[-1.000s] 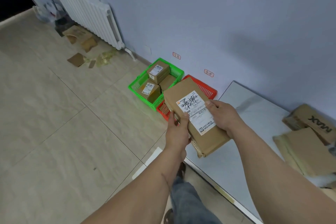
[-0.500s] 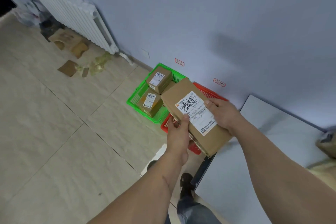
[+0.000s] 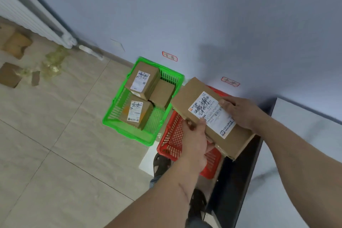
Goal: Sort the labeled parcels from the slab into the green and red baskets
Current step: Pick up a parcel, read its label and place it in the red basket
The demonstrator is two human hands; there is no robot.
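Holding parcel (image 3: 196,102) between both hands, above red basket (image 3: 172,140)

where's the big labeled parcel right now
In the head view, right of centre: the big parcel is held in the left hand and right hand, above the red basket, beside the green basket.

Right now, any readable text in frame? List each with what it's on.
Held brown cardboard parcel, white label: "803" and "97" partly legible under handwritten scrawl; rest too small.
Two labeled boxes in green plastic basket: handwriting, unreadable.
Two red-bordered wall tags: blurred, unreadable.
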